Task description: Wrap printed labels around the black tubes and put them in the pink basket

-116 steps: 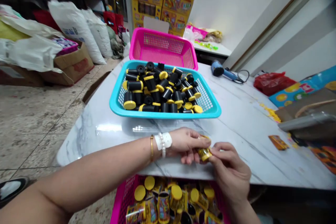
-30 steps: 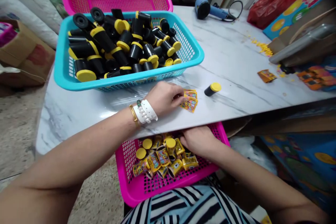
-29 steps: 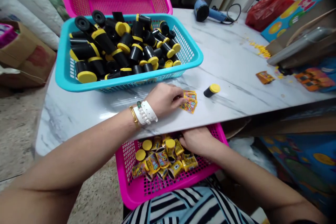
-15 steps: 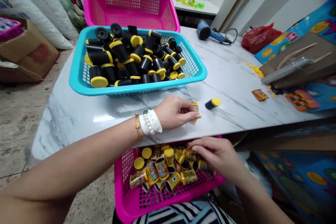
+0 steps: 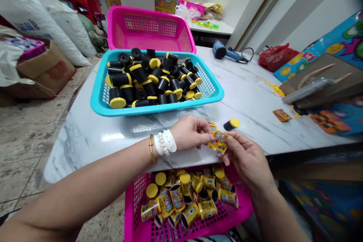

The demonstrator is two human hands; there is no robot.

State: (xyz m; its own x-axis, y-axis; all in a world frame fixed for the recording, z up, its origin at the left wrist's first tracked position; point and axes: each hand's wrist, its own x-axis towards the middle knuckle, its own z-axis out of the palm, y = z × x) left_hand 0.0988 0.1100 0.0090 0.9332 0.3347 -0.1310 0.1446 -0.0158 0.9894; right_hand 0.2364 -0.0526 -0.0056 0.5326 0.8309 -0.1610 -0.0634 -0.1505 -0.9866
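1. Centrally, one flat printed sleeve (image 5: 220,142), yellow, held just above the near edge of the marbled table (image 5: 255,90); its outer side is pinched between thumb and fingers of the right hand (image 5: 249,155).
2. Left hand (image 5: 188,132), fingertips closed at the sleeve's inner side; how much is gripped there cannot be told.
3. Further printed sleeves (image 5: 211,125), partly covered, beside the left fingertips.
4. One black canister (image 5: 228,126), yellow-lidded, tilted on its side, just beyond the right hand.
5. Turquoise basket (image 5: 159,111), heaped with black, yellow-lidded pieces; pink basket (image 5: 150,39) behind.
6. Lower pink basket (image 5: 129,215), below the table edge, with printed, wrapped canisters (image 5: 177,198).
7. Handling, as judged: the thin film is best pinched lightly at opposite edges, with its layers rubbed apart rather than pulled. Creasing should be avoided, and the neighbouring sleeves should be kept from being dragged along.
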